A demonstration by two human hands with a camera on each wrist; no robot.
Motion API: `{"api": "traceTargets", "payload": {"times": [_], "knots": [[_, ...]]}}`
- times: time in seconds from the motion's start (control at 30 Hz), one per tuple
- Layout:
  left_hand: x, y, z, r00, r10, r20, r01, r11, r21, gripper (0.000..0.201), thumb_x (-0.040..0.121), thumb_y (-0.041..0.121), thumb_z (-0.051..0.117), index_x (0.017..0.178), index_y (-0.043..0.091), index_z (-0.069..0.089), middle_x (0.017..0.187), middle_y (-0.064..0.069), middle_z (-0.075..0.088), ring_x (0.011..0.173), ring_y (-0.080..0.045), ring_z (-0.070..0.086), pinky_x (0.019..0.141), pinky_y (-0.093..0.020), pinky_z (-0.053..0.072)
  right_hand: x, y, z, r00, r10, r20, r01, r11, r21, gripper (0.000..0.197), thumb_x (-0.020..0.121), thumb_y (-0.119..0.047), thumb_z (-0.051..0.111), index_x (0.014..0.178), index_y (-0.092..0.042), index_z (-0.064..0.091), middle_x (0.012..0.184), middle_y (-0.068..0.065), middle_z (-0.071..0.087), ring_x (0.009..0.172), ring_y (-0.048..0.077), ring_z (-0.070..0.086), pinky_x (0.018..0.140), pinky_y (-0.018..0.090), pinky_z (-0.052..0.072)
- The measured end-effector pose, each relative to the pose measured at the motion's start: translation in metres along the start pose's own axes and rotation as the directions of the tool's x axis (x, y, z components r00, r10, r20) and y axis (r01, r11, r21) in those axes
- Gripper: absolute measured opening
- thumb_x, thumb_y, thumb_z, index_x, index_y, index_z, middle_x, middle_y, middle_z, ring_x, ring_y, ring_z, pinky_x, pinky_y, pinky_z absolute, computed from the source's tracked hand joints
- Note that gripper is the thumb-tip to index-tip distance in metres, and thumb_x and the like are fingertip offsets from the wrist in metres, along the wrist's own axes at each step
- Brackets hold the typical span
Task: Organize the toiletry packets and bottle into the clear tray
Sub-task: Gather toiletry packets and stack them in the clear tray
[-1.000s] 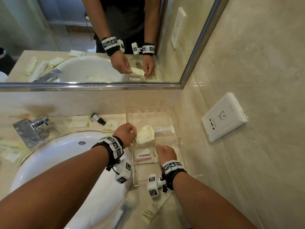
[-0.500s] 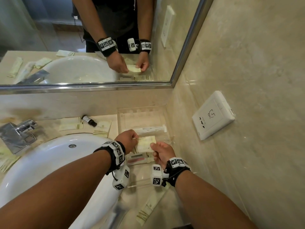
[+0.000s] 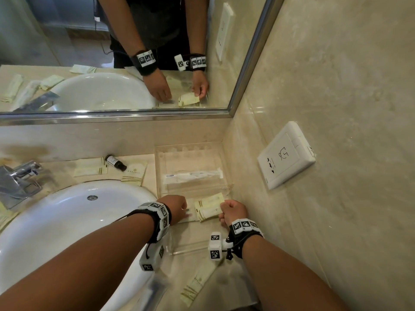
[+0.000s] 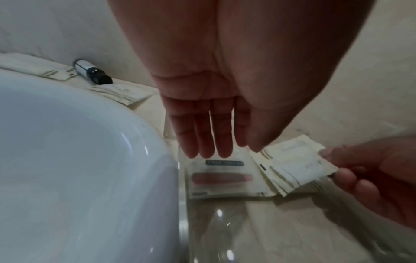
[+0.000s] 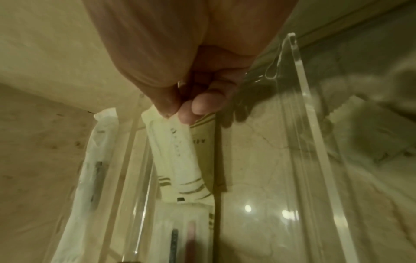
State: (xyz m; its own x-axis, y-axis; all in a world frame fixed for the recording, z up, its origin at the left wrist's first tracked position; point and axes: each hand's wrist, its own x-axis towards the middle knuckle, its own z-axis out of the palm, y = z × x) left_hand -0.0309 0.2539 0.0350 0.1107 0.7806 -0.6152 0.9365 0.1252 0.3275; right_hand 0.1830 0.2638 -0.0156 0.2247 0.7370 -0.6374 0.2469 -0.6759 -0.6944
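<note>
Both hands reach into tray [image 3: 190, 248]: right [image 3: 233, 213] pinches packet [image 3: 210, 208], left [image 3: 176, 208] spread flat

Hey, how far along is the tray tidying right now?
Partly done. The clear tray already holds a long white packet and a packet with a pink strip. The right hand pinches a cream packet over the tray; the left hand hovers open. The dark bottle and several counter packets remain outside.

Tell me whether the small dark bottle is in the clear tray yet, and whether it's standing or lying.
Out, lying down. The dark bottle lies on its side on packets behind the sink, left of the clear tray.
</note>
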Motion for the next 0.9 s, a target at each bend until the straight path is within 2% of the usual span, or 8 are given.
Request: {"api": "traceTargets", "payload": {"times": [0.13,0.23,0.37,0.47,0.6,0.73,0.83,0.9], "knots": [[0.000,0.005,0.004,0.997,0.019,0.069,-0.024,0.997,0.072,0.034,0.099,0.031,0.048,0.126,0.015,0.062,0.129,-0.007,0.061,0.119,-0.025,0.057,0.097,-0.032,0.044,0.000,-0.001,0.004,0.999,-0.009,-0.047,0.009,1.000,0.001,0.014,0.098,-0.012,0.055,0.092,-0.016,0.067,0.064,0.011,0.065,0.049,0.019,0.053,0.051,0.029,0.046],[-0.001,0.005,0.009,0.992,0.045,0.121,-0.061,0.990,0.125,0.034,0.096,0.026,0.049,0.126,0.018,0.065,0.127,-0.007,0.063,0.116,-0.026,0.060,0.097,-0.035,0.049,0.000,-0.001,0.007,0.996,-0.016,-0.083,0.014,1.000,-0.015,0.015,0.099,-0.011,0.054,0.094,-0.017,0.067,0.065,0.010,0.067,0.049,0.018,0.056,0.049,0.027,0.048],[-0.001,0.004,0.012,0.986,0.072,0.151,-0.100,0.977,0.190,0.035,0.091,0.026,0.050,0.121,0.019,0.067,0.120,-0.008,0.064,0.108,-0.028,0.062,0.092,-0.036,0.052,-0.004,-0.003,0.010,0.997,-0.015,-0.077,0.008,0.996,-0.091,0.023,0.095,-0.009,0.052,0.088,-0.029,0.061,0.073,0.011,0.073,0.060,0.021,0.066,0.060,0.036,0.061],[0.000,0.005,0.010,0.985,0.071,0.160,-0.103,0.973,0.207,0.037,0.090,0.027,0.051,0.124,0.020,0.065,0.123,-0.008,0.062,0.109,-0.029,0.062,0.091,-0.036,0.052,-0.003,-0.002,0.012,0.996,-0.061,-0.059,0.042,0.960,-0.279,0.017,0.090,-0.024,0.055,0.102,-0.027,0.065,0.084,0.003,0.076,0.071,0.022,0.073,0.069,0.044,0.064],[0.000,0.006,0.009,0.983,0.066,0.171,-0.102,0.972,0.211,0.036,0.090,0.027,0.051,0.121,0.019,0.067,0.121,-0.008,0.062,0.108,-0.029,0.062,0.090,-0.035,0.052,-0.008,-0.008,0.006,0.992,-0.100,-0.070,0.048,0.849,-0.526,0.026,0.094,-0.030,0.058,0.120,-0.025,0.059,0.103,0.001,0.072,0.083,0.020,0.067,0.069,0.027,0.049],[0.000,0.006,0.007,0.983,0.067,0.169,-0.105,0.969,0.225,0.035,0.091,0.027,0.049,0.119,0.018,0.067,0.119,-0.009,0.062,0.107,-0.029,0.062,0.089,-0.035,0.052,-0.011,-0.010,0.005,0.993,-0.087,-0.081,0.023,0.807,-0.590,0.036,0.093,-0.034,0.059,0.124,-0.026,0.043,0.099,0.003,0.071,0.089,0.027,0.070,0.083,0.037,0.058],[-0.001,0.007,0.007,0.983,0.069,0.173,-0.109,0.966,0.233,0.035,0.091,0.027,0.048,0.118,0.016,0.067,0.119,-0.010,0.061,0.107,-0.030,0.062,0.088,-0.034,0.052,-0.014,-0.009,0.003,0.994,-0.069,-0.087,0.002,0.794,-0.608,0.046,0.092,-0.040,0.060,0.129,-0.030,0.036,0.095,0.000,0.067,0.088,0.027,0.070,0.079,0.037,0.057],[-0.002,0.007,0.008,0.983,0.073,0.170,-0.113,0.965,0.236,0.034,0.091,0.028,0.048,0.117,0.016,0.068,0.117,-0.010,0.062,0.106,-0.030,0.062,0.089,-0.035,0.052,-0.017,-0.007,0.001,0.993,-0.092,-0.077,0.024,0.781,-0.624,0.042,0.092,-0.043,0.059,0.126,-0.031,0.037,0.095,-0.002,0.067,0.088,0.026,0.070,0.079,0.037,0.057]]}}
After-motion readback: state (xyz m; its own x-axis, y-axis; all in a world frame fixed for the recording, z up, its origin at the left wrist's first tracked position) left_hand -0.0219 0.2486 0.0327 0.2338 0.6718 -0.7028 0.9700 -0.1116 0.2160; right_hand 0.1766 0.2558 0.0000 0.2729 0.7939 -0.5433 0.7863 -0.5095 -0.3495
